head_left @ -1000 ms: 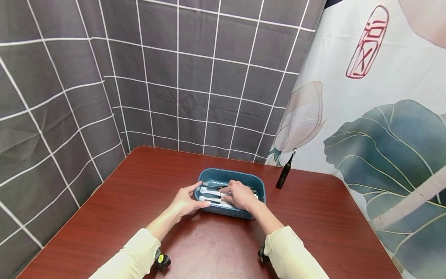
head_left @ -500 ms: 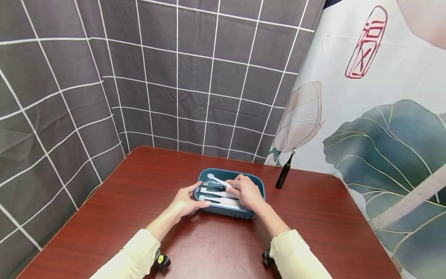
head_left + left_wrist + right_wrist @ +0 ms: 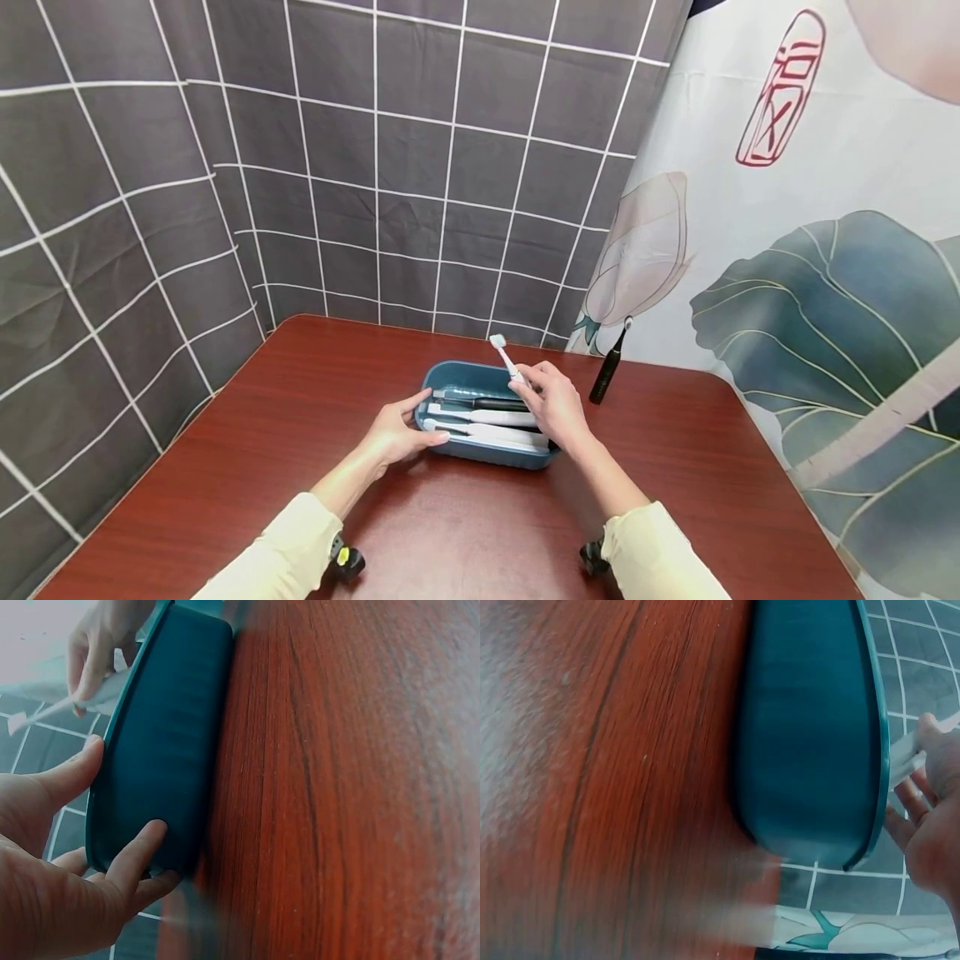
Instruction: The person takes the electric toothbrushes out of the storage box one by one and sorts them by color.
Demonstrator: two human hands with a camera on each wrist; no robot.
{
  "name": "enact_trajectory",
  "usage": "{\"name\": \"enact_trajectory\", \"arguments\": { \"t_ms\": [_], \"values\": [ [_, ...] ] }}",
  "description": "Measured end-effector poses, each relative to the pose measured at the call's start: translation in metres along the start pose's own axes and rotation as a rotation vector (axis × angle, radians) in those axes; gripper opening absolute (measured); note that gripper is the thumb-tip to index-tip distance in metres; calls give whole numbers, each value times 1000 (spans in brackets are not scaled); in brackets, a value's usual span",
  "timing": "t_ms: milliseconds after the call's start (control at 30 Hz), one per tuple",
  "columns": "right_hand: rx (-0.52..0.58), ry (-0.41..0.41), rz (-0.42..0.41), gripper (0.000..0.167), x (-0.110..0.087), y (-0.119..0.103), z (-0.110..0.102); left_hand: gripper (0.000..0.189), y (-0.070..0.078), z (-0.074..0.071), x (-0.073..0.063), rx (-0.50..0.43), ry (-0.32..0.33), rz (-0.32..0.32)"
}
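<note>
A blue plastic storage box sits on the table with several electric toothbrushes lying side by side in it. Among them are a black one and white ones. My left hand grips the box's left end, thumb at the front rim, other fingers against the end wall. Above the box's right part, my right hand pinches a white electric toothbrush, its head tilted up to the left and its handle mostly hidden by the hand. In the left wrist view, that toothbrush's head shows beyond the box rim.
A black electric toothbrush stands upright on the reddish-brown table, right of the box near the back edge. A grey gridded curtain hangs behind and to the left; a white printed cloth hangs at the right.
My right hand has taken hold of a white toothbrush inside the box and raised it above the rim, moving up and slightly right. The left hand stays at the box's end.
</note>
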State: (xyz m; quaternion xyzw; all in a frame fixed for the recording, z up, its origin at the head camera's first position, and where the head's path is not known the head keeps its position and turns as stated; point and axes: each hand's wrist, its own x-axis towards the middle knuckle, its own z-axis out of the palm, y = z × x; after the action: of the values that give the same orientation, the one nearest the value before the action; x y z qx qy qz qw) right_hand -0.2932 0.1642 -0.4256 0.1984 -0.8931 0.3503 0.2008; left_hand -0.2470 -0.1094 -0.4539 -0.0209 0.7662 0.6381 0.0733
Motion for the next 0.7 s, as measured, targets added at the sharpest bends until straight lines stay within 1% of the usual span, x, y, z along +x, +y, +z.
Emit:
{"name": "enact_trajectory", "arguments": {
  "t_ms": [100,200,300,367,433,500,667,700],
  "values": [
    [106,89,-26,26,-1,3,-5,91,0,0,0,2,0,-3],
    [216,206,-37,24,0,6,-11,91,-1,-1,0,11,3,1],
    [298,314,-8,24,1,5,-21,91,0,-1,0,12,10,-4],
    [337,367,15,26,0,4,-30,91,1,-1,0,11,16,-8],
    [348,405,34,26,-3,2,-40,91,1,0,-1,14,15,-4],
    [340,432,45,26,-8,-6,-53,91,2,1,-1,12,8,0],
    [307,446,74,26,-23,-23,-82,90,0,2,0,26,11,1],
    [298,446,77,26,-25,-23,-86,90,0,2,0,32,15,1]
  ]
}}
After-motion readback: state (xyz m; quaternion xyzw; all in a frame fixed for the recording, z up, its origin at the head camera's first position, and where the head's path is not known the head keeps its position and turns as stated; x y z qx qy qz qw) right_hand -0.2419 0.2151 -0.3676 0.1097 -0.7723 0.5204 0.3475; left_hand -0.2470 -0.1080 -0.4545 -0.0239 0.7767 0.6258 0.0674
